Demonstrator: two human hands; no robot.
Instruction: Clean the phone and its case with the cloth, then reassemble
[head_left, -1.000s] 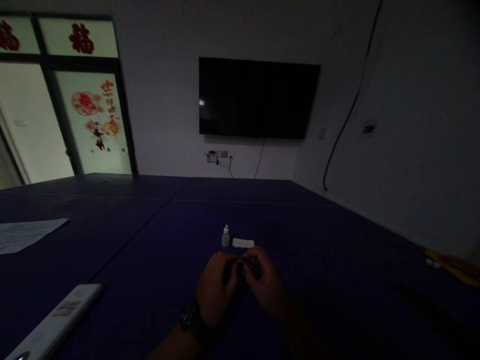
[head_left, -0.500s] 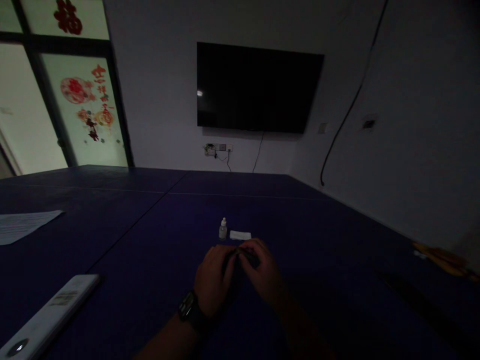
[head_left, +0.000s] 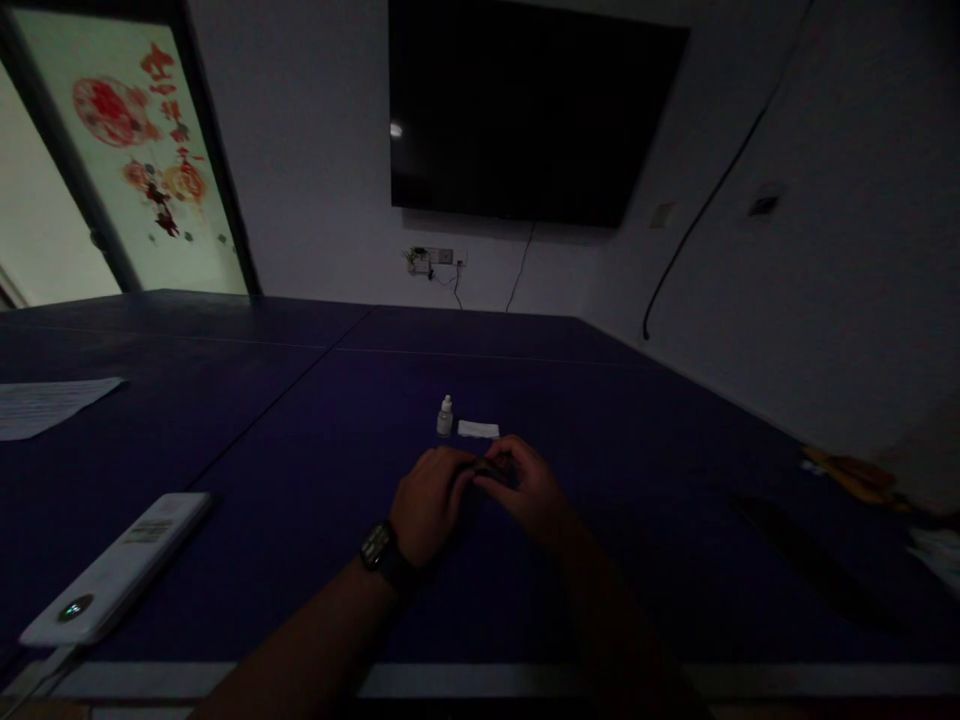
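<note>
Close together over the blue table, my two hands grip one small dark object; the dim light hides what kind it is. My left hand, with a black watch on its wrist, has its thumb and fingers closed at the object's left side. On the other side, my right hand pinches it between thumb and fingers. Just beyond the hands stands a small clear dropper bottle with a white cap. Right of the bottle lies a folded white cloth or paper.
A white power bank with a cable lies at the left front. Farther left is a printed sheet. A long dark object and a yellow-orange item lie at right. A television hangs on the far wall.
The view has tipped downward, so the table's near edge now shows. Both hands still hold the dark object, which appears turned slightly and shows more between the fingers.
</note>
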